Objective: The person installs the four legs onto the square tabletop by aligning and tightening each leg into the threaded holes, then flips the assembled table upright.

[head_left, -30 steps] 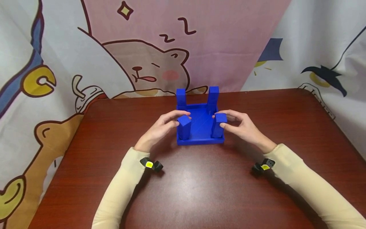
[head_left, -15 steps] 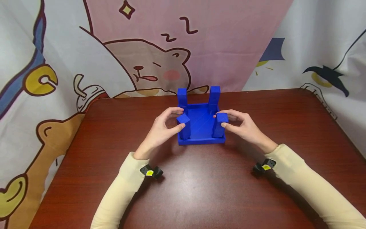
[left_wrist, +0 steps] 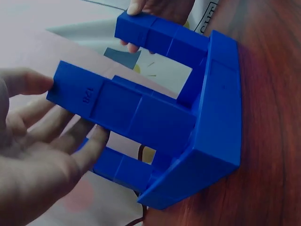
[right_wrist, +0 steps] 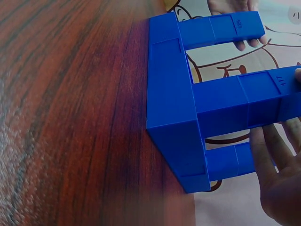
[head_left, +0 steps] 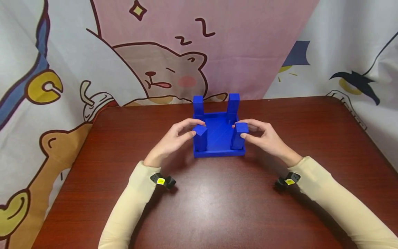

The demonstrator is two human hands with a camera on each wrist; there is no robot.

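1. A blue tray (head_left: 219,138) sits flat on the table, toward its far edge at about 12 o'clock from the person. Four square blue posts stand upright in its corners.

2. The left hand (head_left: 172,140) comes in from 8 o'clock. Its thumb and fingertips pinch the top of the near left post (head_left: 200,137), thumb on the near side and fingers over the far side. The left wrist view shows the fingers (left_wrist: 70,136) lying along that post (left_wrist: 122,110), only lightly curled.

3. The right hand (head_left: 264,138) comes in from 4 o'clock and does the same to the near right post (head_left: 238,135). The thumb presses the outer face and the fingers wrap behind. In the right wrist view the fingers (right_wrist: 270,160) lie under the post (right_wrist: 244,101).

4. Holding both posts near the top seems to keep them straight in their corner seats, while the tray's flat base takes the downward push against the table.

5. The two far posts (head_left: 198,103) and (head_left: 233,102) stand free at 11 and 1 o'clock of the tray, and neither hand touches them.

6. The table (head_left: 217,200) is dark reddish wood with a slight sheen and rounded far corners.

7. Behind it, from 9 round to 3 o'clock, hangs a cloth (head_left: 174,52) printed with a sleeping cartoon bear on pink and white.

8. Both arms wear cream sleeves (head_left: 130,204), each with a small black device at the wrist.
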